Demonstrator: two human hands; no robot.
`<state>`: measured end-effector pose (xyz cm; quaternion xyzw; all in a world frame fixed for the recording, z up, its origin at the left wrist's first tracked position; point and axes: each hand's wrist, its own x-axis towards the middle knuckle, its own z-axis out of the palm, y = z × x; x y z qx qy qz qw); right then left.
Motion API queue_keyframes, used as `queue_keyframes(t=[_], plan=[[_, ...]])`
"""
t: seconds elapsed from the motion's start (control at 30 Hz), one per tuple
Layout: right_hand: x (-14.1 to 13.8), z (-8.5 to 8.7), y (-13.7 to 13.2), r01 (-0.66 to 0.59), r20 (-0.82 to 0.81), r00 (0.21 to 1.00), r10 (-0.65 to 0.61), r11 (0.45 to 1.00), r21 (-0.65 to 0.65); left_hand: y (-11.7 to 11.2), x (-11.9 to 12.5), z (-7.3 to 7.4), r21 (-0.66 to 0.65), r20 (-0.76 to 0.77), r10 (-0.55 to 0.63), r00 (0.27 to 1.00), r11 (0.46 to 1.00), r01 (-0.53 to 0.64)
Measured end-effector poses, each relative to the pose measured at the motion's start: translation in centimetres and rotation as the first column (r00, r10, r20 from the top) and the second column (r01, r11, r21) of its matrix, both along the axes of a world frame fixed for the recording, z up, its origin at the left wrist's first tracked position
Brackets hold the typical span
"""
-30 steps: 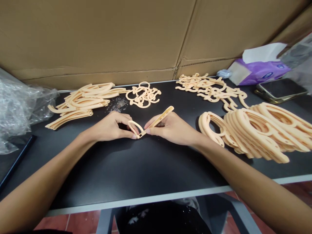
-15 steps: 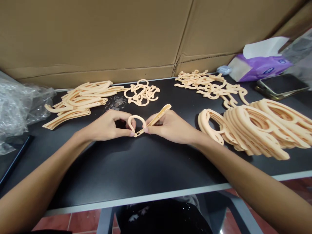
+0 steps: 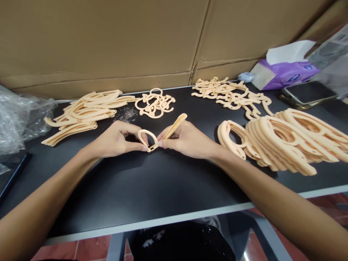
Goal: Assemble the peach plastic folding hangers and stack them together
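Observation:
Over the middle of the black table, my left hand (image 3: pixel 123 139) is closed in a pinch on the lower end of a cream plastic loop-shaped piece (image 3: pixel 147 132). My right hand (image 3: pixel 186 139) grips a long cream plastic hanger arm (image 3: pixel 175 126), which slants up to the right past the fingers. The two pieces meet between my fingertips, around a small slotted part. Whether they are joined there I cannot tell. Behind my hands lies a small heap of curved cream pieces (image 3: pixel 154 103), and hanger arms (image 3: pixel 87 107) are piled at the left.
Hook-shaped pieces (image 3: pixel 231 94) lie at the back right. Stacked cream hanger pieces with round openings (image 3: pixel 280 145) stand beside my right forearm. Further right are a phone (image 3: pixel 310 93) and a purple tissue pack (image 3: pixel 288 74). Clear plastic wrap (image 3: pixel 24 119) is at the left; cardboard (image 3: pixel 108 40) rises behind.
The loop piece has tilted a little between my fingers, and the hanger arm has turned slightly with it. Both hands keep their hold. The whole view has shifted slightly.

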<state>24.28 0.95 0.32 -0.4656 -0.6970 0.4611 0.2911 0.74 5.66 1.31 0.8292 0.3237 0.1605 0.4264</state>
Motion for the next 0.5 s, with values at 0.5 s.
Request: queue_keyframes(t=[0.5], plan=[[0.0,-0.1,-0.1,0.004,-0.025,1.0,-0.004,1.0,-0.01,-0.5,0.0,1.2,0.104,-0.129,0.01,0.992,0.995,0.003]])
